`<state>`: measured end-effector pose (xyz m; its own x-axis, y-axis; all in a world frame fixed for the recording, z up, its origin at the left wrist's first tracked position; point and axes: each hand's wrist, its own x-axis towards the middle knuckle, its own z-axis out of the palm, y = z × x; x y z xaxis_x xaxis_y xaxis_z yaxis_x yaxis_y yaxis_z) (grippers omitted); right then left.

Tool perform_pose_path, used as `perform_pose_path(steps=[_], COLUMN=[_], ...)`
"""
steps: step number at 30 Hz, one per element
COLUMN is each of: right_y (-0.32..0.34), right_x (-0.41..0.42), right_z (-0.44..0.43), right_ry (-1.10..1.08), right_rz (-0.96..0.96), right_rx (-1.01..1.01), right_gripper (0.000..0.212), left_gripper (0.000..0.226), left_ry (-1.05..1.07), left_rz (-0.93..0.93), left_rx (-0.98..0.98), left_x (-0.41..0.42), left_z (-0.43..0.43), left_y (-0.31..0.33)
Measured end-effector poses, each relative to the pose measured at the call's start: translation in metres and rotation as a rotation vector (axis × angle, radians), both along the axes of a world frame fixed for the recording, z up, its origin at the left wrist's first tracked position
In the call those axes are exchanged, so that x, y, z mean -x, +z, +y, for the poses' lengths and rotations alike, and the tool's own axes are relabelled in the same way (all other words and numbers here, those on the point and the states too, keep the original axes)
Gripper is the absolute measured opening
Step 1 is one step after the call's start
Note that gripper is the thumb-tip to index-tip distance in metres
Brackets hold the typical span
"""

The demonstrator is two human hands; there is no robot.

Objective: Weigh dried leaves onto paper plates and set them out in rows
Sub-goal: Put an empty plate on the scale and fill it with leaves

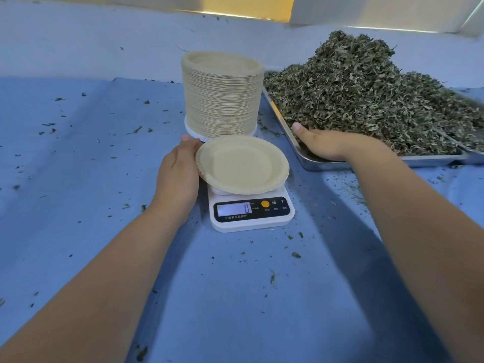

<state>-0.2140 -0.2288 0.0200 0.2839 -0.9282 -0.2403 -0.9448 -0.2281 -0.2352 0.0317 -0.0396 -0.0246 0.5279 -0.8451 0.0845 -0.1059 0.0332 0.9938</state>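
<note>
An empty paper plate (243,165) lies on a small white kitchen scale (251,213) whose display reads 0. My left hand (178,174) holds the plate's left rim, with its fingers hidden under the plate. A large heap of dried green leaves (366,100) fills a metal tray (322,165) to the right. My right hand (330,145) lies palm down in the tray's near left corner at the foot of the heap. Its thumb is stretched out, and its other fingers are hidden behind the hand.
A tall stack of paper plates (221,95) stands just behind the scale. A second metal tray (474,153) overlaps the first at the far right. Blue cloth (78,158) covers the table, sprinkled with leaf crumbs. A wall runs along the back.
</note>
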Motion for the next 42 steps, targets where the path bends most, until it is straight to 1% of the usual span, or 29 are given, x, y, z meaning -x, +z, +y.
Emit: perform_pose_path(steps=[1,4,7,8,9,11,12,13,14,15,17,18,20,22,23,24,25,27,29,30,31,32,35,36,37,38,40,41,42], right_y=[-0.001,-0.002,-0.004,-0.006,-0.009,-0.011,-0.010,-0.010,-0.009,-0.008,-0.008,-0.008,-0.009,-0.007,-0.007,-0.006,-0.007,-0.009,-0.011,-0.012,-0.012,-0.013,-0.013,-0.013,-0.013,-0.014,-0.017,-0.017,-0.018], right_x=[-0.003,-0.015,-0.022,-0.021,-0.019,-0.016,-0.014,-0.013,-0.013,-0.015,-0.017,-0.018,-0.018,-0.016,-0.014,-0.012,-0.010,-0.007,-0.002,0.000,0.001,0.001,-0.005,-0.007,-0.009,-0.009,-0.009,-0.009,-0.010], right_z=[0.002,0.010,0.014,0.014,0.012,0.013,0.014,0.012,0.009,0.007,0.004,0.003,0.004,0.003,0.002,0.001,-0.001,-0.002,-0.001,0.000,0.002,0.005,0.014,0.016,0.016,0.016,0.013,0.013,0.014], right_ry=[-0.001,-0.036,-0.021,-0.013,-0.025,-0.100,-0.120,-0.117,-0.103,-0.078,-0.040,-0.023,0.034,0.072,0.082,0.094,0.100,0.068,-0.010,-0.035,-0.038,-0.028,0.010,0.027,0.046,0.060,0.068,0.069,0.065], right_rz=[-0.021,-0.101,-0.021,0.002,0.000,-0.022,-0.012,0.011,0.029,0.041,0.052,0.032,0.012,0.040,0.052,0.048,0.030,-0.060,-0.217,-0.258,-0.244,-0.193,-0.041,-0.010,0.004,-0.009,-0.059,-0.073,-0.084], right_rx=[-0.033,0.019,0.061,0.117,0.220,0.486,0.598,0.646,0.617,0.527,0.277,0.171,0.056,0.049,0.083,0.132,0.188,0.270,0.335,0.376,0.411,0.406,0.192,0.146,0.130,0.134,0.164,0.175,0.189], right_gripper=[0.099,0.102,0.097,0.093,0.085,0.068,0.064,0.062,0.065,0.072,0.090,0.095,0.098,0.098,0.097,0.093,0.084,0.067,0.062,0.062,0.063,0.067,0.095,0.098,0.095,0.087,0.060,0.052,0.051], left_gripper=[0.040,0.044,0.055,0.057,0.057,0.054,0.052,0.051,0.050,0.049,0.046,0.044,0.044,0.046,0.046,0.047,0.047,0.048,0.048,0.048,0.047,0.047,0.049,0.049,0.051,0.053,0.053,0.053,0.053], left_ry=[0.001,-0.009,-0.022,-0.021,-0.018,-0.015,-0.014,-0.011,-0.007,-0.004,0.004,0.008,0.016,0.020,0.024,0.025,0.025,0.023,0.021,0.020,0.019,0.019,0.024,0.020,0.014,0.010,0.009,0.010,0.012], left_rz=[0.001,0.014,0.008,0.008,0.011,0.022,0.026,0.030,0.031,0.030,0.028,0.025,0.020,0.013,0.014,0.017,0.018,0.007,0.009,0.016,0.019,0.016,0.015,0.016,0.016,0.016,0.016,0.015,0.016], left_rx=[-0.003,-0.007,-0.005,-0.006,-0.006,0.000,0.005,0.008,0.009,0.006,-0.006,-0.013,-0.025,-0.027,-0.025,-0.023,-0.021,-0.016,-0.008,-0.005,-0.001,0.003,0.003,0.001,0.000,-0.002,-0.006,-0.004,-0.001], left_x=[0.000,0.000,-0.001,-0.001,-0.002,-0.002,-0.002,-0.002,-0.002,-0.002,-0.001,-0.001,-0.001,-0.001,-0.002,-0.002,-0.002,-0.002,-0.002,-0.003,-0.003,-0.003,-0.005,-0.004,-0.004,-0.004,-0.004,-0.004,-0.004], left_z=[0.000,0.001,-0.001,-0.001,-0.001,-0.001,-0.001,-0.001,0.000,0.000,0.000,0.000,0.001,0.000,0.000,-0.001,-0.002,-0.002,-0.003,-0.003,-0.004,-0.004,-0.004,-0.004,-0.004,-0.004,-0.004,-0.004,-0.004], left_y=[0.000,-0.001,-0.003,-0.003,-0.003,-0.003,-0.003,-0.003,-0.003,-0.003,-0.002,-0.001,-0.001,-0.002,-0.003,-0.003,-0.003,-0.004,-0.005,-0.005,-0.006,-0.006,-0.007,-0.007,-0.007,-0.007,-0.007,-0.007,-0.007])
